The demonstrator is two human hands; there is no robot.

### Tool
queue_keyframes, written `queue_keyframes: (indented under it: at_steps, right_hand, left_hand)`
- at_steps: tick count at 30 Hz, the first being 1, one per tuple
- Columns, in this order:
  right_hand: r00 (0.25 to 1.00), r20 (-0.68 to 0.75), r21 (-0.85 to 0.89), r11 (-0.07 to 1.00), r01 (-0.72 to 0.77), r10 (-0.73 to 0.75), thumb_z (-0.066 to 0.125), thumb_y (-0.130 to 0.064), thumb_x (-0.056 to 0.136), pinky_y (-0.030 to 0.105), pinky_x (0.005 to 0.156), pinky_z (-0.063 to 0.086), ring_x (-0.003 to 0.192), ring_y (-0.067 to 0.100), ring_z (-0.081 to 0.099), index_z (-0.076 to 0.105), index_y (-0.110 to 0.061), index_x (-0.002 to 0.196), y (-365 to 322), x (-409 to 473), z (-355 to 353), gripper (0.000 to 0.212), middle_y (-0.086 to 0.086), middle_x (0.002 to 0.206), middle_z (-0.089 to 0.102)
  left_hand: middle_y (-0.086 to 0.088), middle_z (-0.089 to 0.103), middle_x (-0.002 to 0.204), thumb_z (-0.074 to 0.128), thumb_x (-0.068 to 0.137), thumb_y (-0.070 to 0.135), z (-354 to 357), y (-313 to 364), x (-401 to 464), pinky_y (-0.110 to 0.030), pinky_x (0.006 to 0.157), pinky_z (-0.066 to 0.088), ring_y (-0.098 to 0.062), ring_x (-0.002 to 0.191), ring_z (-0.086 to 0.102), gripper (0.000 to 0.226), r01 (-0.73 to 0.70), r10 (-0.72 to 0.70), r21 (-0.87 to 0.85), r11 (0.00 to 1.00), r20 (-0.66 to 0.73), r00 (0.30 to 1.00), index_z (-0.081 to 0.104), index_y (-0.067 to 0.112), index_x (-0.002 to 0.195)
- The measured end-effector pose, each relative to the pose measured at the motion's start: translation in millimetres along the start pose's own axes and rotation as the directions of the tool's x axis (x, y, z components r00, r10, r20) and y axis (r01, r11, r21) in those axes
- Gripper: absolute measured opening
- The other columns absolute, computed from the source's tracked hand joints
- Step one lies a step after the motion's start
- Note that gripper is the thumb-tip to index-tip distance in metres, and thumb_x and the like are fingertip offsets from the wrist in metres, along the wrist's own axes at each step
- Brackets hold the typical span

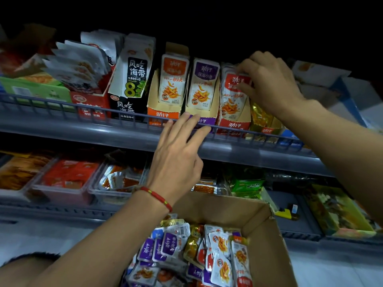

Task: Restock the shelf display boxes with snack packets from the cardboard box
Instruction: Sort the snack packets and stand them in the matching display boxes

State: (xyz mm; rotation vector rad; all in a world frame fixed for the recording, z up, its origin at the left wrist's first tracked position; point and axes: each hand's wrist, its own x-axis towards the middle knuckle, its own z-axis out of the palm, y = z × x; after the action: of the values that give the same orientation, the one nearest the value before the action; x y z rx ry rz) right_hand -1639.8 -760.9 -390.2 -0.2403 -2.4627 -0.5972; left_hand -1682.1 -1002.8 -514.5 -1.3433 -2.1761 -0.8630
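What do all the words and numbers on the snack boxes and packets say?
"风吃海带" and "8": black display box.
"劲仔": orange display box, purple packet, red display box.
"深海小鱼": the purple packet.
Small print, left boxes, packets in the cardboard box: too blurred.

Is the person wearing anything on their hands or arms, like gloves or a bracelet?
No gloves and no sleeves in view: both forearms are bare. The left hand has a thin red braided cord bracelet round its wrist, with small yellowish bits in it. The right hand and its wrist wear nothing that shows.
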Motion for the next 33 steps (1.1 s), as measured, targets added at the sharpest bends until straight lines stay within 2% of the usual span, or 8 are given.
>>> queue_keyframes:
  at_steps: [7,11,14,17,20,23,29,33]
  right_hand:
    - [0.999,0.046,0.072,0.997,0.019,-0.022,0.052,-0.027,0.103,0.05,0.105,0.038,0.131,0.034,0.048,0.055,-0.011,0.139,1,-29,0,0.04,0.013,0.142,0.055]
    - [0.998,-0.052,0.184,0.982,0.046,-0.037,0.053,-0.017,0.098,0.045,0.093,0.042,0.116,0.034,0.056,0.064,-0.01,0.125,-13,-64,-16,0.03,0.013,0.125,0.063]
    - [0.998,-0.031,0.314,0.948,0.054,-0.047,0.051,-0.016,0.093,0.046,0.077,0.05,0.097,0.035,0.061,0.065,-0.008,0.111,-32,-107,-18,0.025,0.013,0.106,0.065]
    - [0.992,0.101,0.39,0.92,0.035,-0.08,0.052,-0.019,0.093,0.044,0.066,0.052,0.09,0.029,0.063,0.065,-0.014,0.112,-49,-161,-9,0.024,0.005,0.103,0.064]
    - [0.951,0.287,0.445,0.895,-0.028,-0.113,0.051,-0.022,0.095,0.042,0.068,0.056,0.091,0.022,0.066,0.065,-0.021,0.116,-57,-208,10,0.025,-0.002,0.106,0.065]
    - [0.892,0.446,0.493,0.854,-0.17,-0.08,0.056,-0.028,0.099,0.039,0.077,0.057,0.097,0.015,0.063,0.063,-0.028,0.123,-48,-223,23,0.026,-0.006,0.118,0.063]
    - [0.864,0.501,0.544,0.761,-0.354,0.044,0.06,-0.027,0.097,0.035,0.078,0.056,0.094,0.013,0.063,0.068,-0.029,0.118,-28,-227,37,0.023,-0.006,0.113,0.067]
    - [0.854,0.518,0.576,0.714,-0.398,0.058,0.061,-0.027,0.097,0.035,0.08,0.056,0.095,0.012,0.063,0.07,-0.028,0.117,-20,-230,38,0.022,-0.007,0.112,0.068]
  left_hand:
    - [-0.01,0.049,0.149,0.063,0.08,0.0,4,4,-13,-0.051,0.12,0.027,-0.028,0.145,0.036,0.059,-0.066,0.066,0.001,0.998,-0.006,0.998,0.057,0.012,0.137]
    - [-0.005,0.063,0.122,0.06,0.082,0.002,8,13,-30,-0.042,0.104,0.044,-0.026,0.121,0.055,0.043,-0.18,0.181,-0.029,0.983,0.028,0.983,0.064,0.011,0.123]
    - [-0.004,0.064,0.104,0.062,0.079,0.006,25,19,-50,-0.042,0.083,0.05,-0.026,0.099,0.059,0.031,-0.26,0.263,-0.042,0.965,0.178,0.948,0.066,0.011,0.109]
    - [-0.006,0.062,0.097,0.06,0.08,0.008,50,27,-79,-0.04,0.081,0.051,-0.026,0.096,0.057,0.023,-0.198,0.226,-0.108,0.974,0.455,0.861,0.066,0.012,0.102]
    - [-0.004,0.061,0.121,0.057,0.092,0.022,75,33,-107,-0.037,0.097,0.048,-0.023,0.118,0.051,0.037,-0.093,0.145,-0.112,0.989,0.765,0.627,0.062,0.021,0.129]
    - [-0.002,0.061,0.132,0.062,0.092,0.03,108,43,-118,-0.034,0.099,0.047,-0.021,0.122,0.053,0.038,-0.139,0.233,-0.189,0.972,0.848,0.475,0.063,0.026,0.13]
    - [-0.014,0.06,0.12,0.061,0.092,0.037,184,81,-128,-0.042,0.094,0.048,-0.032,0.113,0.055,0.035,-0.315,0.212,-0.076,0.946,0.879,0.426,0.066,0.011,0.115]
    - [-0.014,0.055,0.136,0.066,0.089,0.035,215,90,-138,-0.043,0.103,0.045,-0.035,0.125,0.052,0.047,-0.377,0.212,-0.052,0.925,0.893,0.396,0.059,0.013,0.13]
